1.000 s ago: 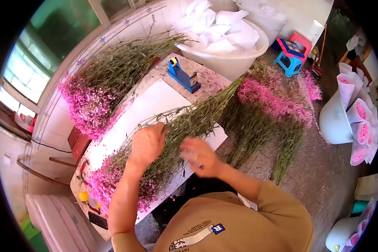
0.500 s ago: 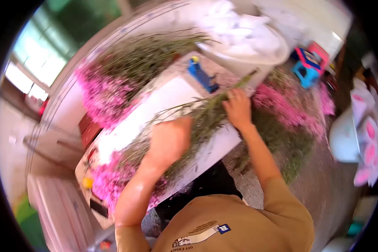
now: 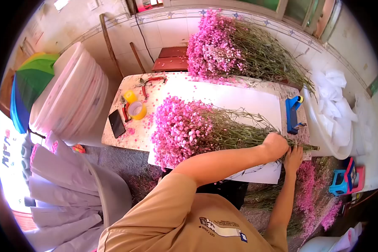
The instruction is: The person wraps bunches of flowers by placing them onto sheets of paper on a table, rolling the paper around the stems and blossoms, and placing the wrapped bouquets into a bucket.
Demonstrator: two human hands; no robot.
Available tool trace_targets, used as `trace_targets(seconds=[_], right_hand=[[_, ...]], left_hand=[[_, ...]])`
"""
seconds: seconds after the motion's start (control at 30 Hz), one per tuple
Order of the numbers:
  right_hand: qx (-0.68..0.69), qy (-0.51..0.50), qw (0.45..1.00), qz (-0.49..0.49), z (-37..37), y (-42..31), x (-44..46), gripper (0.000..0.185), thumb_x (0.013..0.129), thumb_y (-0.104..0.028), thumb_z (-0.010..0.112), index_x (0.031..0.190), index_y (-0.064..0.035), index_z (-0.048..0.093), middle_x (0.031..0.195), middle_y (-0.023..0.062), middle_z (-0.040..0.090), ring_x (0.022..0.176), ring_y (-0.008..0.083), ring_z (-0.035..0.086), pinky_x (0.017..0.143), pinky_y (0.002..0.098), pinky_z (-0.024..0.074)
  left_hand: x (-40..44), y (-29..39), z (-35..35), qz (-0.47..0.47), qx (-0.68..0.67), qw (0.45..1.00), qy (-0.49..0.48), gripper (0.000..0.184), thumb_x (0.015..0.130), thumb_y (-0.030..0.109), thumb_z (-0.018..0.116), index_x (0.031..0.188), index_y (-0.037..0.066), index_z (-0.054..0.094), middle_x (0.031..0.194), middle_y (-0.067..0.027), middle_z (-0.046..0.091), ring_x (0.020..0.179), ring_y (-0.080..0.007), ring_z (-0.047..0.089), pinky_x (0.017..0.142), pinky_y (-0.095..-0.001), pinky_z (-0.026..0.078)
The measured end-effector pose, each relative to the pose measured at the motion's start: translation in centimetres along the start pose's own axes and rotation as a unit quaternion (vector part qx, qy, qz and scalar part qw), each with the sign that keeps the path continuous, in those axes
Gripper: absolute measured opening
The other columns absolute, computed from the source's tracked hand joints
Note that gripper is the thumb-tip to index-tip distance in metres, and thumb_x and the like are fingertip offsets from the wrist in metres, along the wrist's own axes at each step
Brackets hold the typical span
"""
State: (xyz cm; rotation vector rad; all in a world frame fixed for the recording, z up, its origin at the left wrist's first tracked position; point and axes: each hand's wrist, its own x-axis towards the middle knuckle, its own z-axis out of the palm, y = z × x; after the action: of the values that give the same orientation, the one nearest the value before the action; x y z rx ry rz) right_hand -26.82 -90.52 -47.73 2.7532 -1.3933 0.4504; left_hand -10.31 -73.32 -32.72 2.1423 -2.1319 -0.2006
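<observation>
A bunch of small pink flowers [image 3: 182,130] lies across white paper [image 3: 248,98] on the table, blooms to the left and green stems to the right. My left hand [image 3: 275,146] is closed in a fist around the stems near their cut ends. Just right of it, almost touching, my right hand [image 3: 293,158] has its fingers wrapped round the same stems. The stem tips stick out past it. A blue tape dispenser [image 3: 293,115] stands beyond my hands, close to the table's right edge.
Another pink bunch [image 3: 216,46] lies at the table's back edge. Yellow tape rolls [image 3: 137,110], red-handled pruners [image 3: 145,89] and a black phone [image 3: 116,124] are at the left. White tubs flank the table; more flowers lie on the floor at right.
The view has swung left. My right hand has gone from open beside the stems to closed on them, and my left hand has slid along to the stem ends beside it.
</observation>
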Motion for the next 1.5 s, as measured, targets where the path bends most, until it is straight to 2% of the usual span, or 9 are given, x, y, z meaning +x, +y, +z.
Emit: trace_targets(seconds=[0.37, 0.53, 0.7, 0.83, 0.97, 1.17, 1.27, 1.37, 1.5], right_hand=[[0.024, 0.075, 0.995, -0.059, 3.3, 1.9, 0.5, 0.047, 0.100, -0.033, 0.056, 0.134, 0.0006, 0.059, 0.146, 0.0274, 0.051, 0.136, 0.0443, 0.047, 0.113, 0.0545, 0.0381], [0.022, 0.084, 0.996, 0.014, 2.1, -0.6, -0.6, 0.055, 0.098, -0.041, 0.060, 0.136, -0.0014, 0.056, 0.145, 0.0238, 0.053, 0.136, 0.0422, 0.048, 0.110, 0.0554, 0.0405], [0.005, 0.047, 0.999, -0.014, 1.0, -1.4, 0.5, 0.060, 0.100, -0.041, 0.057, 0.144, -0.0004, 0.051, 0.148, 0.0277, 0.048, 0.139, 0.0440, 0.044, 0.113, 0.0551, 0.0382], [0.036, 0.034, 0.999, -0.021, -0.4, -2.2, 0.3, 0.060, 0.100, -0.035, 0.060, 0.147, 0.0001, 0.047, 0.147, 0.0310, 0.048, 0.138, 0.0476, 0.044, 0.114, 0.0553, 0.0362], [0.028, 0.023, 0.999, 0.004, 1.8, -0.8, 0.4, 0.057, 0.105, -0.035, 0.053, 0.153, -0.0063, 0.043, 0.158, 0.0252, 0.039, 0.148, 0.0430, 0.034, 0.118, 0.0537, 0.0317], [0.056, -0.014, 0.998, 0.034, 1.3, -1.2, 0.2, 0.057, 0.108, -0.033, 0.048, 0.157, -0.0080, 0.036, 0.164, 0.0224, 0.030, 0.153, 0.0401, 0.024, 0.120, 0.0535, 0.0279], [0.064, 0.007, 0.998, 0.023, 1.9, -1.0, -0.1, 0.056, 0.108, -0.029, 0.048, 0.158, -0.0073, 0.034, 0.164, 0.0227, 0.029, 0.153, 0.0415, 0.024, 0.121, 0.0524, 0.0275], [0.082, 0.044, 0.996, 0.010, 2.9, -0.7, -0.3, 0.055, 0.107, -0.027, 0.050, 0.157, -0.0071, 0.036, 0.164, 0.0228, 0.030, 0.152, 0.0425, 0.026, 0.121, 0.0517, 0.0275], [0.087, 0.049, 0.995, 0.013, 2.5, -1.1, -0.6, 0.055, 0.108, -0.027, 0.048, 0.158, -0.0079, 0.035, 0.164, 0.0219, 0.030, 0.152, 0.0425, 0.025, 0.121, 0.0523, 0.0271]], left_hand=[[0.0, -0.2, 1.6, 0.038, 0.013, 0.997, 0.069, 0.014, 0.083, 0.017, 0.067, 0.079, 0.010, 0.078, 0.078, -0.0115, 0.075, 0.073, -0.0288, 0.076, 0.060, -0.0422, 0.059], [-9.3, -3.6, -11.0, 0.011, 0.033, 0.985, 0.170, 0.011, 0.079, 0.007, 0.066, 0.090, 0.006, 0.070, 0.080, -0.0159, 0.072, 0.075, -0.0351, 0.073, 0.064, -0.0449, 0.057], [-15.3, -6.7, -24.5, -0.141, -0.342, 0.829, 0.420, 0.015, 0.103, 0.010, 0.056, 0.100, 0.003, 0.070, 0.071, -0.0009, 0.060, 0.060, -0.0118, 0.053, 0.056, -0.0263, 0.041], [-21.9, -19.9, -31.2, 0.017, -0.517, 0.646, 0.561, 0.023, 0.108, 0.016, 0.051, 0.116, -0.001, 0.064, 0.083, -0.0011, 0.059, 0.064, -0.0101, 0.042, 0.059, -0.0243, 0.035], [-35.2, -28.6, -37.5, 0.057, -0.524, 0.588, 0.613, 0.026, 0.106, 0.010, 0.050, 0.126, -0.003, 0.061, 0.083, -0.0016, 0.056, 0.063, -0.0102, 0.037, 0.058, -0.0239, 0.029], [-50.2, -36.2, -47.5, -0.053, -0.334, 0.545, 0.768, 0.028, 0.107, 0.015, 0.051, 0.126, -0.004, 0.062, 0.080, -0.0015, 0.052, 0.057, -0.0093, 0.029, 0.055, -0.0256, 0.025], [-50.0, -39.0, -51.8, -0.074, -0.104, 0.678, 0.724, 0.027, 0.104, 0.016, 0.058, 0.126, 0.003, 0.066, 0.087, -0.0032, 0.057, 0.060, -0.0119, 0.038, 0.057, -0.0250, 0.033], [-41.0, -39.8, -53.4, -0.130, 0.433, 0.630, 0.631, 0.025, 0.099, 0.012, 0.059, 0.121, 0.006, 0.071, 0.090, -0.0037, 0.064, 0.067, -0.0128, 0.050, 0.062, -0.0269, 0.039], [-18.6, -32.7, -51.5, -0.021, 0.264, 0.650, 0.712, 0.021, 0.100, 0.015, 0.058, 0.114, 0.009, 0.073, 0.083, -0.0090, 0.066, 0.071, -0.0181, 0.060, 0.067, -0.0368, 0.046]])
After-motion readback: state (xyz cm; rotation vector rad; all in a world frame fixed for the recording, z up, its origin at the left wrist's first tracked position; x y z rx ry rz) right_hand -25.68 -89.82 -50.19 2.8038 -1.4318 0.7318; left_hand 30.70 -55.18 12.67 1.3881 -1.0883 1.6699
